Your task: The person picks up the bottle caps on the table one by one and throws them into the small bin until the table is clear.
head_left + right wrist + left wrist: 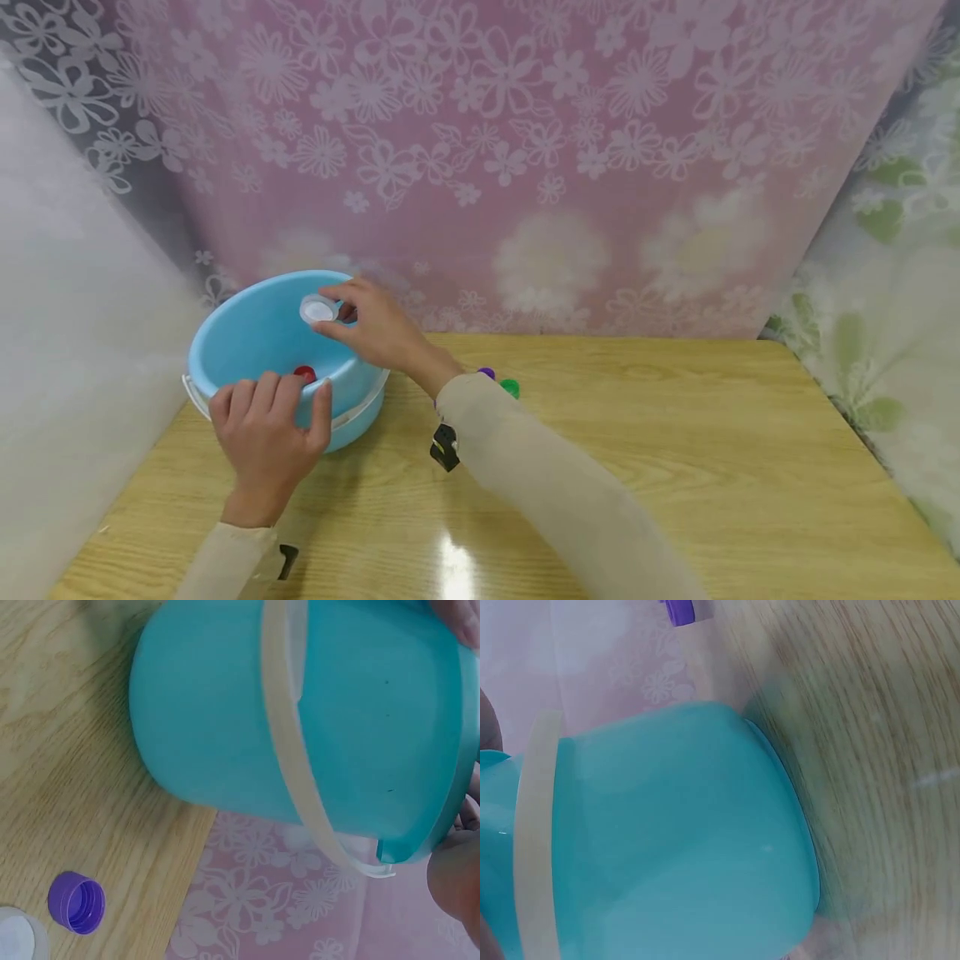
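Observation:
A light blue bucket [251,321] with a white handle stands on the table's left side. My left hand [270,433] grips its near rim, fingers hooked over the edge and the thumb to the right. Above the bucket's mouth, my right hand [382,329] pinches a white, translucent round cap [318,311] between thumb and fingers. A red cap [305,373] lies inside the bucket, partly hidden by the rim. In the left wrist view the bucket's side [682,832] fills most of the picture.
On the wooden table [675,467], behind my right forearm, are a purple cap [487,372] and a green cap [510,388]. The right wrist view also shows a white cap [16,937] beside the purple one. A pink flowered curtain [465,167] hangs behind the table.

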{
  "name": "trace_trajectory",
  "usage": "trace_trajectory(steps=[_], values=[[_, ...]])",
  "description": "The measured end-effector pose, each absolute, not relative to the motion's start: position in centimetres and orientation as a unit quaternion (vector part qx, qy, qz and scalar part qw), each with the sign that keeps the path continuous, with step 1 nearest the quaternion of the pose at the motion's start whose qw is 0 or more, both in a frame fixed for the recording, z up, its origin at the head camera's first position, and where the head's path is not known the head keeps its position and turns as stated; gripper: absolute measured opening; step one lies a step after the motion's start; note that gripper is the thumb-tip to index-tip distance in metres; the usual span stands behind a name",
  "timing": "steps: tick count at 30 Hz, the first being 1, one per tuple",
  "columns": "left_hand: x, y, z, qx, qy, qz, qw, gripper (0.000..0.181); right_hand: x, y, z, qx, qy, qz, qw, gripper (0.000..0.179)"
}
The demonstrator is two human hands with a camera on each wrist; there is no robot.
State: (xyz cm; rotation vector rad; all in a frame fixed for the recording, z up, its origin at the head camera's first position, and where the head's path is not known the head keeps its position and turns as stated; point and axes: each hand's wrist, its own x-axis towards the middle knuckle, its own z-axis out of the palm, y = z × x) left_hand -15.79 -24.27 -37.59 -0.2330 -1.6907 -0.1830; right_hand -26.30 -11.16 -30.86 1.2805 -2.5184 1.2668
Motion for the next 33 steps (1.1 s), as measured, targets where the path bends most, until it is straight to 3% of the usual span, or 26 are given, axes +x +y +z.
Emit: trace_trajectory(steps=[9,33], values=[[-15.76,-23.80,-37.09,-0.106,-0.747,-0.082,0.652,0.043,-26.22,-11.10,-31.06,0.397,-0.830,0.389,0.041,0.050],[-15.54,-24.03,-37.42,-0.102,-0.751,-0.081,0.647,0.045,-25.54,-11.77,-31.18,0.368,-0.860,0.351,0.023,0.057]])
